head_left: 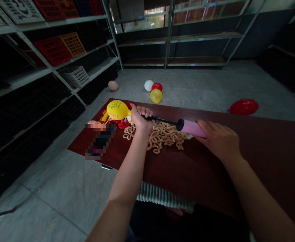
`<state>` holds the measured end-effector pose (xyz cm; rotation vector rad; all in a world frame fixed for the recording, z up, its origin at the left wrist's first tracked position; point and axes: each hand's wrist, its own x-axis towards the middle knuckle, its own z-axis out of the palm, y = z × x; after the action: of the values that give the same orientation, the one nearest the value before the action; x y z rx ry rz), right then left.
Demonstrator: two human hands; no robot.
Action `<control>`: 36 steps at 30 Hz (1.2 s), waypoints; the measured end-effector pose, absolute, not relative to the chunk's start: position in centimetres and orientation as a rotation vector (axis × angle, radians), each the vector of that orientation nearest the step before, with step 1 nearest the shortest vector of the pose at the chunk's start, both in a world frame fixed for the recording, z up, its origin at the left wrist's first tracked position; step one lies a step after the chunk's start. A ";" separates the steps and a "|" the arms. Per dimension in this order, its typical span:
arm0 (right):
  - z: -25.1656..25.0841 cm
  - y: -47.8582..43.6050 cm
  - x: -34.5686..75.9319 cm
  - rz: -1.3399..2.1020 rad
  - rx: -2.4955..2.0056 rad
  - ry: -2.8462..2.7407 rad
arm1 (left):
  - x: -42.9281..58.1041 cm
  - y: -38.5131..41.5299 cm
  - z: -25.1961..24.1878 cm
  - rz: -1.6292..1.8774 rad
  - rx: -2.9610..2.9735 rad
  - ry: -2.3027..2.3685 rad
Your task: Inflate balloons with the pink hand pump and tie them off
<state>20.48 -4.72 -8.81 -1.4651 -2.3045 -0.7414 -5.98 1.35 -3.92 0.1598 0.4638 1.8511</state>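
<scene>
A partly inflated yellow balloon (117, 110) with printed marks sticks out to the left of my left hand (142, 117). That hand is closed around the balloon's neck and the black end of a hand balloon pump, so the joint between them is hidden. The pump's black rod shows between my hands. My right hand (219, 139) is wrapped round the pink pump barrel (191, 128). Beneath the pump, a heap of tan, curly pieces (165, 136) lies on the dark red table (182, 171). Limp, uninflated balloons (123, 125) in red and other colours lie behind my left hand.
A pixelated dark object (102, 143) lies near the table's left edge. On the floor beyond are a white balloon (149, 85), a yellow balloon (156, 96) and a large red balloon (244, 107). Metal shelves (198, 36) with crates line the walls.
</scene>
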 end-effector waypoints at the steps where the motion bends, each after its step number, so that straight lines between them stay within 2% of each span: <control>1: -8.7 -4.7 20.7 -0.750 -1.471 -2.298 | -6.3 1.4 -3.8 1.860 0.165 0.460; 4: -8.6 -4.7 21.0 -0.739 -1.486 -2.293 | -6.9 1.3 -3.6 1.885 0.203 0.468; 13: -8.7 -5.6 19.9 -0.426 -1.589 -2.310 | -6.4 0.3 -2.6 1.890 0.299 0.605; 36: -8.5 -6.8 16.9 -0.260 -1.579 -2.263 | -0.7 -1.2 -3.8 1.708 0.348 0.629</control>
<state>16.88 -6.76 -8.48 -1.5791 -2.2626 -0.2604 -0.68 -1.23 -3.83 0.3481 0.6294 1.7079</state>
